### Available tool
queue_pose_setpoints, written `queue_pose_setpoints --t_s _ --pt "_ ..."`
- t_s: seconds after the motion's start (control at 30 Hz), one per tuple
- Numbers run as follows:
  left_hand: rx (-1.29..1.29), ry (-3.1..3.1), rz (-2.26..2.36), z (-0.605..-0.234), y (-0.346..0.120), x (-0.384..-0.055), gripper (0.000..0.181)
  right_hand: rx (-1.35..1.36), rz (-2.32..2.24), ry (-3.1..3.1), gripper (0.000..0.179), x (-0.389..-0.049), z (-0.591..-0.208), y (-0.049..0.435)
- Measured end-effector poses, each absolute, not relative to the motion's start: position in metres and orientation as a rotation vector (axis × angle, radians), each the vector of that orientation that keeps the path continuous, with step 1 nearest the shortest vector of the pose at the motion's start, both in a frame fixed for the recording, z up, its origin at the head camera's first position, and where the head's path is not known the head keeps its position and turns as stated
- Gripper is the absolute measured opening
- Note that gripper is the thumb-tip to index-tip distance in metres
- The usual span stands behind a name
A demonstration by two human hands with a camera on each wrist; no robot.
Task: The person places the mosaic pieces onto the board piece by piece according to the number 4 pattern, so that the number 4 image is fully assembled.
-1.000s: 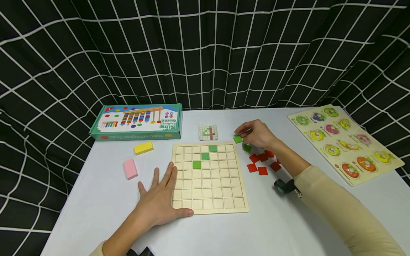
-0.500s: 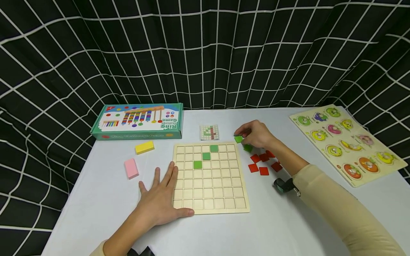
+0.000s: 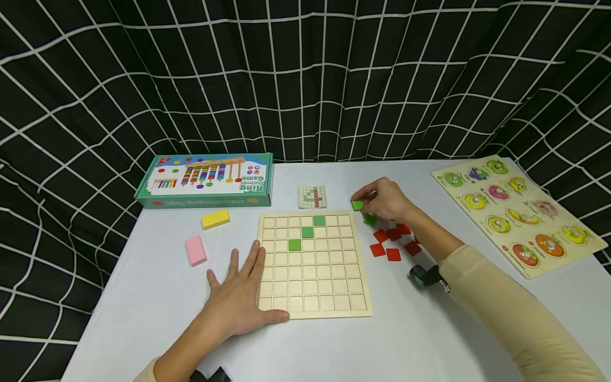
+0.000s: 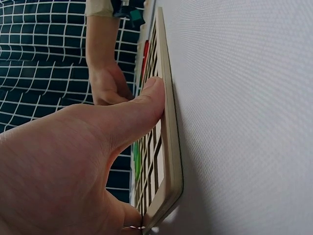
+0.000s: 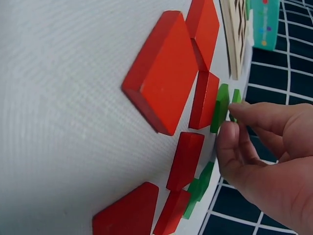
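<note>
A pale wooden grid board [image 3: 316,271] lies on the table with three green tiles set diagonally in its upper squares. My left hand [image 3: 235,305] rests spread over the board's left edge, its thumb [image 4: 146,100] on the lower rim. Beyond the board's upper right corner, my right hand [image 3: 387,200] pinches a green tile [image 3: 357,205] between thumb and fingertips. Another green tile [image 3: 369,219] lies just below that hand. Several red tiles [image 3: 393,254] are scattered to the right of the board. More green tiles [image 5: 198,188] show behind the red ones in the right wrist view.
A small pattern card [image 3: 312,197] lies behind the board. At the back left stands a green game box [image 3: 205,183], with a yellow block [image 3: 216,219] and a pink block [image 3: 195,251] before it. A fruit puzzle board [image 3: 517,215] lies at the right.
The green tile in my right fingertips has tilted and shifted slightly right, off where it lay. My left hand stays on the board's edge.
</note>
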State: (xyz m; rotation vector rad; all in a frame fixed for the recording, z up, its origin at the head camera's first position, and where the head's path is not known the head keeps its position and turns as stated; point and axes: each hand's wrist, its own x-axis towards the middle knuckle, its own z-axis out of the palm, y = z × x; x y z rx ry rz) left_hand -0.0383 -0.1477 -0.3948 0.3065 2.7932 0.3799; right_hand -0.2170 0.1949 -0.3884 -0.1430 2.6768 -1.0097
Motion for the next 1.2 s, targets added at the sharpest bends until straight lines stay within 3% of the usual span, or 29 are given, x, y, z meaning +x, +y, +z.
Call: queue_pose_setpoints --t_s 0.63,1.2 --pt "0.305 2.794 0.381 -0.394 -0.148 -0.037 0.137 -0.109 -1.078 2.606 0.027 -0.2 -0.375 0.183" --pt "0.306 2.801 0.394 -0.396 -0.147 -0.037 0.137 -0.189 -1.126 2.55 0.025 -0.162 -0.363 0.136"
